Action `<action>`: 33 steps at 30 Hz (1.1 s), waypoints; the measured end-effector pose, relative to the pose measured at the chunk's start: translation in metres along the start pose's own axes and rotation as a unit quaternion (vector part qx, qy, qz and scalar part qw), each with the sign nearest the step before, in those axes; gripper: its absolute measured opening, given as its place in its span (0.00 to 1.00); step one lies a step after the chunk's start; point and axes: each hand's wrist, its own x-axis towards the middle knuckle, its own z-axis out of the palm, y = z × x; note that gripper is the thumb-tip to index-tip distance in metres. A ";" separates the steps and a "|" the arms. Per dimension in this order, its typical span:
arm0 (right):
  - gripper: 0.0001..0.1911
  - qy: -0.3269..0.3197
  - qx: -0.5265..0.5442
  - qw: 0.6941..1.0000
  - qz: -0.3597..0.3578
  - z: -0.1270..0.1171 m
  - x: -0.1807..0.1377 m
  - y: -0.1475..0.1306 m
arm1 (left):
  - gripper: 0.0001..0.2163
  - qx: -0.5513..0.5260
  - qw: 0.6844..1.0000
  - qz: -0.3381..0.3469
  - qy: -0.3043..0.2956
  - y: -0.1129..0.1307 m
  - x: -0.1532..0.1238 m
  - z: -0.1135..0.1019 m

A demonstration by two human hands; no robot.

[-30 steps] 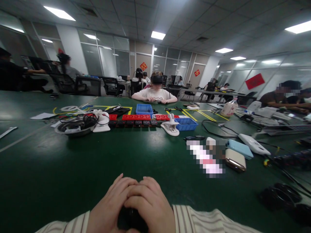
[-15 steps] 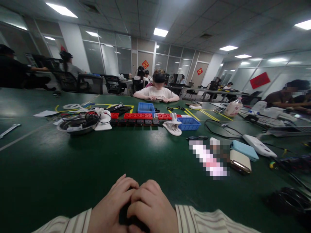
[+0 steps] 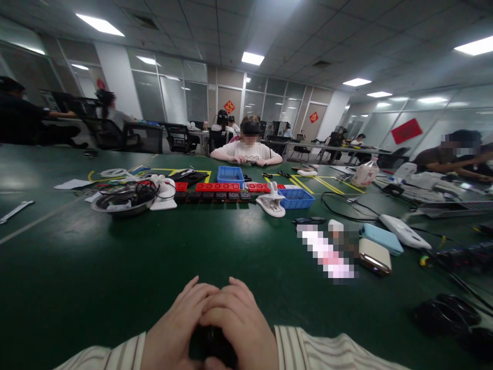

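At the near edge of the green table, my left hand [image 3: 179, 324] and my right hand [image 3: 242, 318] are cupped together with their fingertips meeting. Both have curved fingers wrapped around a dark space, where a black object [image 3: 213, 341] shows in part. What kind of object it is, I cannot make out, as the palms and fingers hide most of it. Both wrists come out of striped sleeves.
Across the table lie a metal bowl [image 3: 123, 208] with cables, a row of red parts [image 3: 217, 187], a white clip [image 3: 272, 200] and blue bins [image 3: 296, 199], [image 3: 230, 174]. Power banks [image 3: 375, 257] lie to the right. A person [image 3: 248, 149] sits opposite.
The fingers of my right hand have lifted and straightened a little, and its fingertips now point further up. My left hand stays nearly still. The view has shifted slightly.
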 end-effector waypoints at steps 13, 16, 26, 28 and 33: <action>0.29 0.025 -0.010 0.997 0.070 0.013 -0.002 0.010 | 0.11 -0.053 0.997 -0.031 -0.047 0.002 0.007 -0.007; 0.20 0.017 -0.008 1.000 -0.003 0.010 0.000 0.012 | 0.09 -0.050 0.997 -0.035 -0.051 0.008 0.008 -0.010; 0.16 -0.028 -0.013 0.993 -0.113 0.006 0.002 0.008 | 0.27 -0.033 0.999 -0.020 -0.012 0.004 0.001 -0.002; 0.18 -0.023 -0.004 0.997 -0.080 0.005 0.002 0.006 | 0.29 -0.021 1.000 0.001 -0.018 -0.001 0.000 0.000; 0.28 -0.022 0.039 0.999 0.018 0.001 0.000 0.005 | 0.24 -0.008 1.000 0.013 -0.020 0.000 0.000 -0.002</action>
